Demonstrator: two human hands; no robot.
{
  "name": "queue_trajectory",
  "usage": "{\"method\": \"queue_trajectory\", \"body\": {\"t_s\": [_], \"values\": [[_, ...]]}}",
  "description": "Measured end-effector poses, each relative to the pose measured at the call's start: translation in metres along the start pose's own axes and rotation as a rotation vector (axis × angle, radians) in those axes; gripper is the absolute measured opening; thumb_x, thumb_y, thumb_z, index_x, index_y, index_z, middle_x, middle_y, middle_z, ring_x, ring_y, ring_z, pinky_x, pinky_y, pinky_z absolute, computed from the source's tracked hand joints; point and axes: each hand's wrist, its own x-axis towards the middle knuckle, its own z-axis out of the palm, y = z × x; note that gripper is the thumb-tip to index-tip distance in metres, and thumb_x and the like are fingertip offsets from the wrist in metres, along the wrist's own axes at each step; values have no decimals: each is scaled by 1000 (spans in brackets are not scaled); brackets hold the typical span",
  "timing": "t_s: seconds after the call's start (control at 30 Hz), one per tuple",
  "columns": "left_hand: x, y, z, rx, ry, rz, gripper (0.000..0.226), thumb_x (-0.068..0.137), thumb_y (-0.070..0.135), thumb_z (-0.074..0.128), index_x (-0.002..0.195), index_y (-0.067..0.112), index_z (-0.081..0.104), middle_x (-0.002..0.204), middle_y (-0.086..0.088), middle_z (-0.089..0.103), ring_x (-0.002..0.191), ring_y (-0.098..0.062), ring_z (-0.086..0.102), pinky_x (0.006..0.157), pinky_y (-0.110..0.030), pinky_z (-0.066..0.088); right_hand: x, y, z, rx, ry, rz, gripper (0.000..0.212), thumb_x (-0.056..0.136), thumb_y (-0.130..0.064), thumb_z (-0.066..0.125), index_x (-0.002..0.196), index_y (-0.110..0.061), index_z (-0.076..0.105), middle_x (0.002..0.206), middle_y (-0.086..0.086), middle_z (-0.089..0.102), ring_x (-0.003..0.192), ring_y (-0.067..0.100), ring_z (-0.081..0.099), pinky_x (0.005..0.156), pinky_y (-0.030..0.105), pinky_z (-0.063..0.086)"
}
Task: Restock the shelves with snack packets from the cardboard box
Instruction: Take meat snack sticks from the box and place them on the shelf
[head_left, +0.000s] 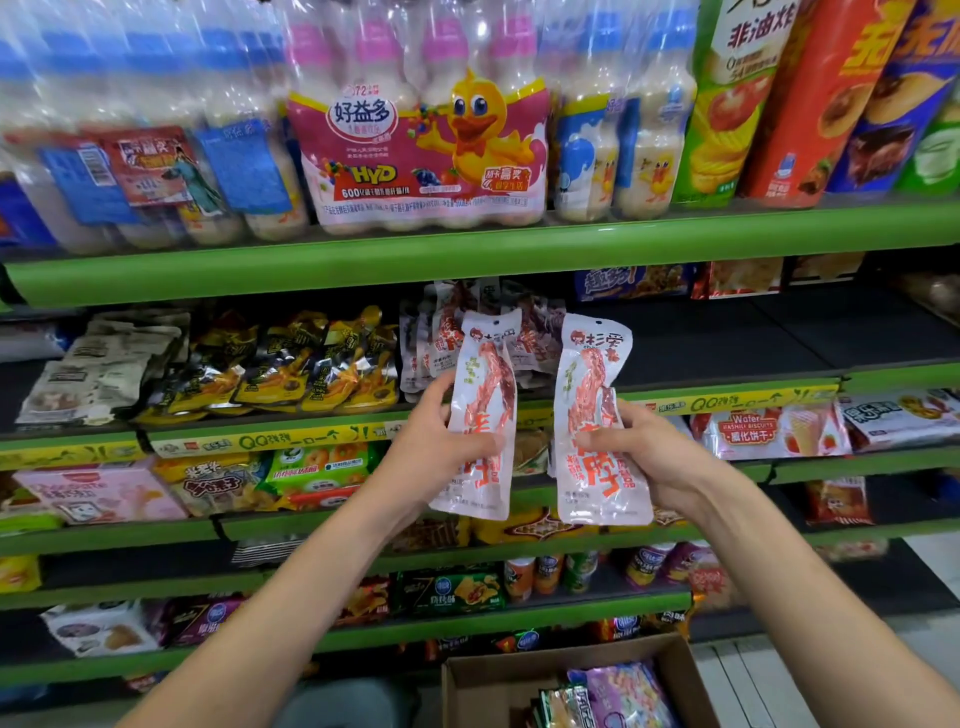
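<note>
Both forearms reach up from the cardboard box (498, 686), left hand (441, 441) and right hand (649, 457) each pinching a slick white snack packet (480, 415) that could slip, or topple the leaning stack (441, 338) behind.

Each hand grips a white snack packet: left hand (441, 441) holds left packet (480, 415), right hand (649, 457) holds right packet (597, 421), upright above the fingers.

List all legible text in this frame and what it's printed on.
"好益多", "HYD", "600": pink duck drink multipack
"非油炸": green chip canister
"QQ" repeated: yellow shelf-edge strip
"Wafer": wafer pack
"杉爱": white packet in right hand
Left hand packet, box packets: too blurred.
</note>
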Motion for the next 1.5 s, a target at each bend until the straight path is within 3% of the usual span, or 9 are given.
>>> {"method": "queue_trajectory", "body": {"t_s": [0.13,0.27,0.37,0.57,0.67,0.8,0.93,1.2,1.5], "values": [[29,35,-4,237,39,2,96,78,17,82,155,24,24,147,-1,51,116,-20,63,98,-41,52,13,-30,-18,-42,12,-21,53,72,1,71,122,-2,57,103,15,75,88,27,74,68,33,60],[70,66,15,368,83,91,42,80,15,81,113,16,56,97,12,67,80,-2,63,66,-9,50,47,-63,-19,-51,201,-98,61,82,13,64,137,-5,43,94,15,74,69,20,74,58,29,58],[109,78,27,504,115,125,25,85,11,73,109,8,67,109,-7,71,87,-15,62,74,-17,47,76,-75,-20,-182,348,-168,60,80,11,70,135,3,49,102,17,70,81,23,70,77,32,55],[153,90,41,1028,93,-18,50,103,42,42,143,13,48,151,-13,44,134,-30,45,102,-31,38,129,-84,-20,-144,473,-196,16,75,7,76,85,-4,69,75,8,76,63,17,71,70,35,56],[161,82,43,1150,125,15,46,106,37,35,143,12,48,149,-14,46,133,-32,47,102,-33,39,151,-83,-20,-190,491,-207,24,73,-3,81,94,-7,71,96,13,76,87,25,72,83,40,59],[169,69,43,1267,100,-25,56,103,51,32,133,11,57,140,-13,56,123,-29,55,85,-30,40,161,-72,-24,-755,410,-161,32,80,-38,75,100,-14,72,100,7,73,73,21,66,53,20,51],[172,61,27,1272,124,17,58,98,59,31,142,26,51,153,-10,43,136,-36,42,113,-46,31,164,-62,-33,-1147,410,-158,52,96,-54,46,115,-11,68,128,21,61,114,38,59,100,40,44],[169,41,9,1378,-91,113,63,95,66,27,152,41,26,164,9,14,152,-24,10,121,-47,5,164,-50,-45,-902,326,-192,47,97,-35,55,138,-12,54,136,12,59,111,24,59,81,27,40],[166,41,28,1470,-14,123,78,89,74,7,154,35,23,164,1,18,150,-26,20,119,-49,6,166,-46,-43,-842,335,-177,48,93,-39,60,136,-19,55,119,7,67,82,10,62,66,24,45]]}}
